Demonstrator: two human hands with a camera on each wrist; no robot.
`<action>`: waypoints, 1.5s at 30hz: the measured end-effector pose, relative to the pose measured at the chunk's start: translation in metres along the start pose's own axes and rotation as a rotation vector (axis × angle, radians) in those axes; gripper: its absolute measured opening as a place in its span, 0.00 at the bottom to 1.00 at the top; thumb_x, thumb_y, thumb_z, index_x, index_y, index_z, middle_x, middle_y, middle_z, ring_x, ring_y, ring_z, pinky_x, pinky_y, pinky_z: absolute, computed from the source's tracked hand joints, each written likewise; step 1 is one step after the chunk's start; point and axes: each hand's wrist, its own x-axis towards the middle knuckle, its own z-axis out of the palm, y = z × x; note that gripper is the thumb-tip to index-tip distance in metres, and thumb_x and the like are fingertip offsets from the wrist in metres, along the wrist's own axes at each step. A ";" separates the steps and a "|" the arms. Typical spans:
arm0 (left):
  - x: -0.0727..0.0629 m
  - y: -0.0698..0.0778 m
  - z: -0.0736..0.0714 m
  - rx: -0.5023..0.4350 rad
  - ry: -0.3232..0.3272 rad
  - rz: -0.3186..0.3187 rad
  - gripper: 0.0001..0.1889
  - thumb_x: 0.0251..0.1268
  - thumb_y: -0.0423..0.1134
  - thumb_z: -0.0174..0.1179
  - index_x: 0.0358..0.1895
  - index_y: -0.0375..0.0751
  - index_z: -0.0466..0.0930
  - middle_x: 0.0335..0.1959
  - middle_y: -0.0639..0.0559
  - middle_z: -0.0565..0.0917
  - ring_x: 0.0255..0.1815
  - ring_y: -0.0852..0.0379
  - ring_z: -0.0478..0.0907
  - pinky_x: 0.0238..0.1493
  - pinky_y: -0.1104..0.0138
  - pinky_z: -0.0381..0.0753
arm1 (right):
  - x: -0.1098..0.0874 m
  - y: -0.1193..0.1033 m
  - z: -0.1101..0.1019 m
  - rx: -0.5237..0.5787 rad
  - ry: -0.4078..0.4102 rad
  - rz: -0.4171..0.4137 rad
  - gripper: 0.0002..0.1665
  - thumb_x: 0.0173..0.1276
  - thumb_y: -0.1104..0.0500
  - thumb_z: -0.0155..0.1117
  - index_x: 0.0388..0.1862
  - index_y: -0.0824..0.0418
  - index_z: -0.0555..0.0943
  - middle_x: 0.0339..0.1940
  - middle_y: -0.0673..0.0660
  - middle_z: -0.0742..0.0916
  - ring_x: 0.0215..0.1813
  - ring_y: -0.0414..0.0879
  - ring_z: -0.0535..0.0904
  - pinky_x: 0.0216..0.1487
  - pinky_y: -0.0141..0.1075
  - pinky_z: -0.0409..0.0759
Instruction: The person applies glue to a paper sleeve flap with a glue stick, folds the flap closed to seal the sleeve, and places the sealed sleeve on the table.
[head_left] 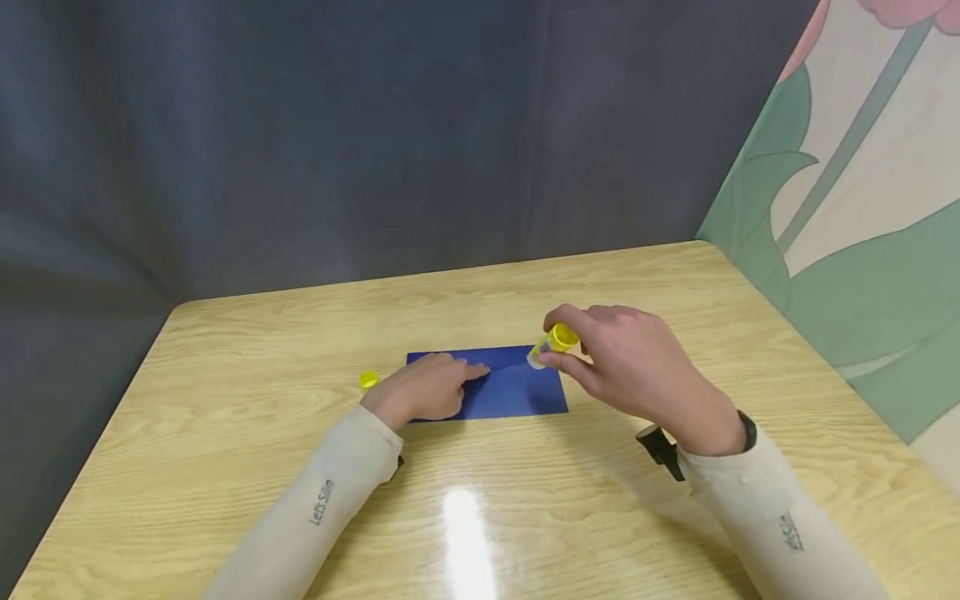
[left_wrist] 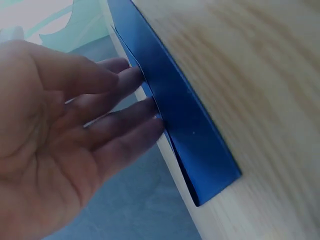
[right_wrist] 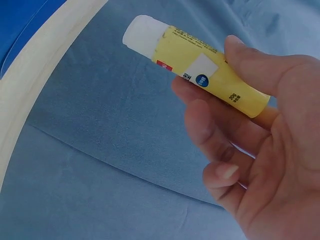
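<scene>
A sheet of blue paper (head_left: pixel 517 393) lies on the wooden table. My left hand (head_left: pixel 427 390) rests on its left part, index finger stretched out across the surface. From the left wrist view the paper looks folded over, and the fingertips (left_wrist: pixel 156 125) meet its near edge. Over the right end of the sheet, my right hand (head_left: pixel 633 362) holds a yellow glue stick (right_wrist: pixel 200 70) between thumb and fingers. The stick is uncapped and tilted, its white tip pointing down toward the paper in the head view.
A small yellow cap (head_left: pixel 368 380) sits on the table (head_left: pixel 262 433) just left of the paper. Behind the table hangs a dark blue curtain (head_left: pixel 420 142). To the right is a wall panel (head_left: pixel 847 208) with a flower and leaf pattern.
</scene>
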 end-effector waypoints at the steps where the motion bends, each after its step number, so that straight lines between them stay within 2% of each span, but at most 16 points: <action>1: 0.000 -0.002 0.000 -0.009 0.022 0.014 0.27 0.73 0.30 0.44 0.73 0.49 0.69 0.57 0.45 0.84 0.45 0.53 0.81 0.55 0.62 0.77 | 0.000 0.000 0.000 -0.002 0.006 -0.003 0.21 0.60 0.43 0.74 0.45 0.52 0.81 0.19 0.49 0.82 0.22 0.41 0.78 0.24 0.35 0.75; 3: 0.001 -0.004 -0.001 -0.026 0.059 0.045 0.26 0.73 0.29 0.45 0.72 0.45 0.70 0.56 0.44 0.84 0.53 0.50 0.83 0.60 0.61 0.78 | 0.001 0.000 0.000 -0.002 0.014 -0.007 0.21 0.60 0.43 0.74 0.45 0.52 0.81 0.19 0.49 0.82 0.23 0.41 0.78 0.23 0.35 0.74; 4: 0.001 -0.005 -0.001 -0.025 0.075 0.057 0.25 0.73 0.29 0.45 0.71 0.43 0.71 0.62 0.45 0.82 0.60 0.51 0.80 0.63 0.60 0.77 | 0.001 0.000 0.000 -0.001 0.015 -0.006 0.21 0.60 0.43 0.74 0.45 0.52 0.81 0.18 0.49 0.81 0.23 0.40 0.78 0.23 0.35 0.74; 6: 0.001 -0.005 -0.001 0.004 0.088 0.075 0.24 0.73 0.29 0.45 0.70 0.39 0.72 0.71 0.47 0.74 0.74 0.50 0.69 0.73 0.58 0.68 | 0.001 -0.001 0.000 0.001 0.010 -0.003 0.21 0.60 0.42 0.74 0.45 0.52 0.82 0.19 0.49 0.81 0.23 0.40 0.78 0.23 0.35 0.74; 9: 0.001 -0.005 -0.001 0.044 0.039 0.060 0.24 0.74 0.30 0.44 0.71 0.37 0.70 0.75 0.48 0.68 0.77 0.49 0.63 0.76 0.58 0.64 | 0.002 -0.001 0.000 0.004 -0.002 0.005 0.22 0.60 0.42 0.74 0.45 0.52 0.82 0.19 0.48 0.82 0.23 0.40 0.77 0.23 0.35 0.74; 12: 0.001 -0.004 -0.001 0.061 0.003 0.035 0.25 0.73 0.29 0.42 0.71 0.37 0.69 0.77 0.50 0.65 0.79 0.49 0.61 0.77 0.58 0.62 | 0.002 -0.002 -0.001 0.004 -0.003 0.003 0.21 0.60 0.42 0.74 0.45 0.52 0.82 0.19 0.49 0.82 0.23 0.40 0.78 0.24 0.36 0.75; 16: 0.001 -0.001 -0.003 0.050 -0.012 0.012 0.26 0.71 0.27 0.41 0.72 0.39 0.68 0.77 0.52 0.64 0.79 0.50 0.60 0.77 0.58 0.61 | 0.002 -0.003 -0.001 0.009 -0.009 -0.008 0.21 0.61 0.42 0.73 0.46 0.52 0.81 0.19 0.49 0.82 0.23 0.41 0.78 0.24 0.35 0.75; 22: 0.000 0.000 -0.005 0.022 -0.091 -0.062 0.28 0.73 0.29 0.41 0.75 0.45 0.61 0.80 0.57 0.57 0.82 0.52 0.51 0.80 0.58 0.54 | 0.002 -0.003 0.000 0.008 -0.021 -0.001 0.21 0.61 0.42 0.73 0.46 0.52 0.82 0.20 0.50 0.83 0.23 0.41 0.78 0.24 0.36 0.75; 27: 0.001 -0.001 -0.003 0.015 -0.099 -0.074 0.30 0.73 0.29 0.40 0.76 0.47 0.59 0.80 0.59 0.54 0.83 0.54 0.48 0.80 0.59 0.53 | 0.002 -0.003 0.001 0.007 -0.016 -0.003 0.21 0.61 0.42 0.73 0.46 0.52 0.82 0.20 0.48 0.83 0.22 0.40 0.77 0.24 0.35 0.75; 31: 0.000 -0.002 0.000 0.042 -0.094 -0.051 0.30 0.72 0.28 0.40 0.77 0.47 0.59 0.81 0.58 0.54 0.83 0.53 0.49 0.80 0.58 0.53 | 0.002 -0.003 0.002 0.007 -0.015 -0.007 0.21 0.61 0.42 0.73 0.46 0.52 0.82 0.19 0.48 0.83 0.22 0.40 0.76 0.23 0.35 0.74; 38: 0.000 -0.002 0.007 0.161 -0.016 0.030 0.29 0.71 0.28 0.42 0.76 0.43 0.63 0.79 0.55 0.61 0.80 0.54 0.57 0.78 0.61 0.60 | 0.001 -0.005 0.003 0.012 -0.024 -0.011 0.20 0.61 0.42 0.73 0.46 0.52 0.82 0.19 0.47 0.82 0.22 0.40 0.76 0.24 0.34 0.73; 45: -0.001 -0.001 0.005 0.211 0.031 0.042 0.28 0.71 0.28 0.46 0.75 0.43 0.65 0.78 0.54 0.63 0.79 0.53 0.59 0.77 0.60 0.62 | 0.003 -0.005 0.004 0.018 -0.028 -0.016 0.20 0.61 0.43 0.73 0.45 0.52 0.81 0.17 0.47 0.80 0.21 0.39 0.74 0.23 0.34 0.72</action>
